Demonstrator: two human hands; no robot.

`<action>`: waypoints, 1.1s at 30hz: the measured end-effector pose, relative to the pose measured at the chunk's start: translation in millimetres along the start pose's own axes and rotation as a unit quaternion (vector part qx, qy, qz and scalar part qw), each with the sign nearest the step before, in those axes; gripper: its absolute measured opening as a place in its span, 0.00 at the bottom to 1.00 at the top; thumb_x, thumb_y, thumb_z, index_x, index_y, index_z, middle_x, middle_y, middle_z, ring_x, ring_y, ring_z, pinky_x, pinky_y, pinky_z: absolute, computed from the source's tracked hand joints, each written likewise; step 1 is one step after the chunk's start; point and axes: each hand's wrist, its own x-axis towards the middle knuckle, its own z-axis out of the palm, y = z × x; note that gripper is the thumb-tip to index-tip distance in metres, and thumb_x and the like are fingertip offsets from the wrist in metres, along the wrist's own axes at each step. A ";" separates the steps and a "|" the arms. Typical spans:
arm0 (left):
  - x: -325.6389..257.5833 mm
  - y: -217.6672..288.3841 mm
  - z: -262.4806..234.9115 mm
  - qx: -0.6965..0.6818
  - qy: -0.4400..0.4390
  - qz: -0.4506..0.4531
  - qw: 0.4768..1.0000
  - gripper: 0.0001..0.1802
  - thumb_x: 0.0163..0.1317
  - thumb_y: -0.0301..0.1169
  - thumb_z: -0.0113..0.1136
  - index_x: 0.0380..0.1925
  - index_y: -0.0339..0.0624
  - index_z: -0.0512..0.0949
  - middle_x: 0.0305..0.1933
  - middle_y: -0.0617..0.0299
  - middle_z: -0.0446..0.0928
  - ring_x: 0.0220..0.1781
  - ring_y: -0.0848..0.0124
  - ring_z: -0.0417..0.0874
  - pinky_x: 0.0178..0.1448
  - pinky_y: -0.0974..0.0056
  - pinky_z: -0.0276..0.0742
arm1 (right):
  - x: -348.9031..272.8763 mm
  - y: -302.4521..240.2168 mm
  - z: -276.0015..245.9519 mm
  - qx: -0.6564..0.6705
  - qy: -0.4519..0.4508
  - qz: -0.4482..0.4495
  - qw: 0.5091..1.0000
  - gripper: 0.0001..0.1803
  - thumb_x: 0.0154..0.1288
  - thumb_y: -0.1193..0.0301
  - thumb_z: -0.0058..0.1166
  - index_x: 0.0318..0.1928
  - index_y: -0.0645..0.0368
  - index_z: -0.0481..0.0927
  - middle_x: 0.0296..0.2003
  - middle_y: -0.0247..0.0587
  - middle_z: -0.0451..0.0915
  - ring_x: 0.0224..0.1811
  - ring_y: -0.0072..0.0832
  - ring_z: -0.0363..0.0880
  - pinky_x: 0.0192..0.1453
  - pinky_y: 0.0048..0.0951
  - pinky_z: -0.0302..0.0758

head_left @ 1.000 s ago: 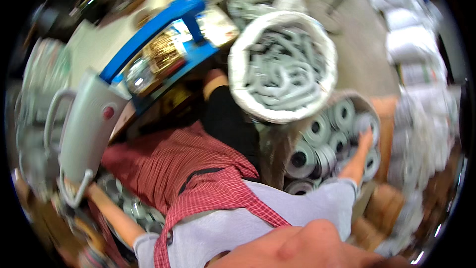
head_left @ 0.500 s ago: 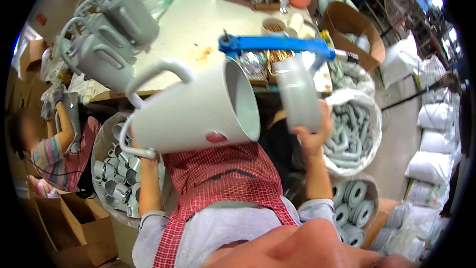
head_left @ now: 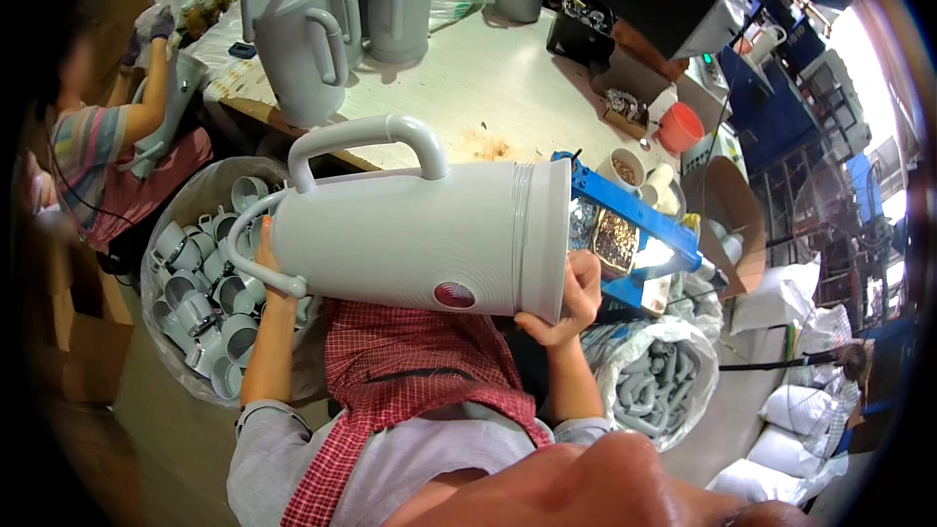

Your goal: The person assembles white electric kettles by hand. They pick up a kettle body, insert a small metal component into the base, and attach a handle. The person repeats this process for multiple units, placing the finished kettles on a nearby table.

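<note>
A pale grey thermos jug (head_left: 410,234) lies sideways before my lap, with its side handle (head_left: 366,132) upward and an oval red badge low on its body. My left hand (head_left: 268,259) supports the top end, beside the carrying loop; most of its fingers are hidden behind the jug. At the other end, a grey base ring (head_left: 542,244) sits against the jug's wide end. My right hand (head_left: 576,303) is closed around that ring, its thumb on the near edge and its fingers curled over the end.
Several grey jugs (head_left: 298,54) stand on the white table (head_left: 449,102). A blue fixture (head_left: 634,215) reaches over its near right side. Bags of grey cups (head_left: 210,303) and curved handles (head_left: 654,385) flank me. At the left, a co-worker (head_left: 107,146) handles another jug.
The base ring, held apart in my right hand before, is now against the jug's wide end. The jug has turned more level, and the view has shifted.
</note>
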 end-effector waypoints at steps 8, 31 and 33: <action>-2.2 37.4 -7.2 0.029 -0.070 -0.054 0.996 0.24 0.71 0.48 0.52 0.52 0.37 0.78 0.46 0.58 0.82 0.42 0.69 0.84 0.46 0.64 0.81 | -6.6 -11.6 14.2 0.003 -0.040 -0.003 0.999 0.42 0.38 0.51 0.76 0.49 0.73 0.81 0.33 0.43 0.72 0.35 0.36 0.73 0.47 0.40 0.76; 12.4 185.3 37.2 0.398 -0.174 0.469 0.769 0.23 0.66 0.36 0.51 0.13 0.37 0.68 0.15 0.63 0.64 0.18 0.73 0.62 0.57 0.53 0.76 | 32.3 53.3 88.2 0.014 -0.242 0.351 0.904 0.29 0.63 0.53 0.60 0.54 0.65 0.80 0.43 0.49 0.84 0.49 0.33 0.80 0.55 0.31 0.74; 32.3 181.4 82.7 0.375 -0.222 0.485 0.758 0.22 0.65 0.33 0.57 0.13 0.38 0.67 0.16 0.62 0.62 0.20 0.74 0.63 0.58 0.53 0.76 | 75.7 22.6 92.5 0.193 -0.166 0.236 0.938 0.25 0.57 0.62 0.67 0.52 0.63 0.80 0.36 0.47 0.84 0.44 0.29 0.81 0.52 0.31 0.75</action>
